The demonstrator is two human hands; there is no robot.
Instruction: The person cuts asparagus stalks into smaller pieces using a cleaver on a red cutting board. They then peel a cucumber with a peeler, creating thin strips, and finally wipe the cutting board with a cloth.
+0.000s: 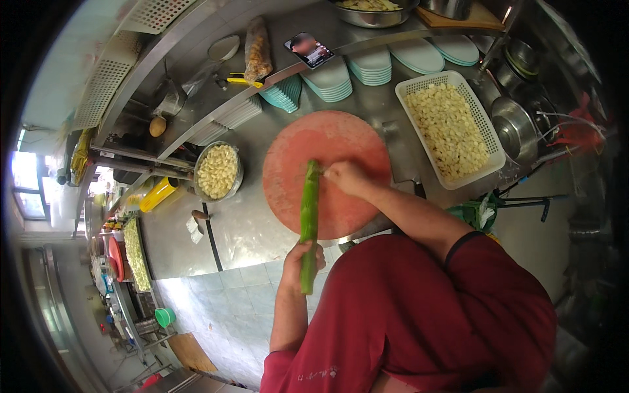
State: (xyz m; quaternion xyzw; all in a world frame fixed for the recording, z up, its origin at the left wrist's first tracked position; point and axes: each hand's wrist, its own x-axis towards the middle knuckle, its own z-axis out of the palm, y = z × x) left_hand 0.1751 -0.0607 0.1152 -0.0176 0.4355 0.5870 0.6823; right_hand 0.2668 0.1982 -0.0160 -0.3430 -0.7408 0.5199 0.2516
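A long green stem, which looks like celtuce (309, 206), slants over the near edge of a round reddish chopping board (354, 132). My left hand (300, 263) grips its near part, and the stem's butt end sticks out below my fingers. The far tip lies over the board. Beside that tip is my right hand (348, 178), its fingers curled. Something small and dark shows at the fingertips, too blurred to name, and I cannot tell whether the hand grips it. To the right of the board lies a cleaver (406, 164) with a dark handle.
A white plastic basket of sliced pale pieces (447, 127) stands right. Left is a bowl of peeled garlic cloves (217, 169). Stacked plates (327, 81) sit under the shelf, which carries a phone (308, 50). A wooden-handled tool (200, 215) lies on the steel counter (245, 236).
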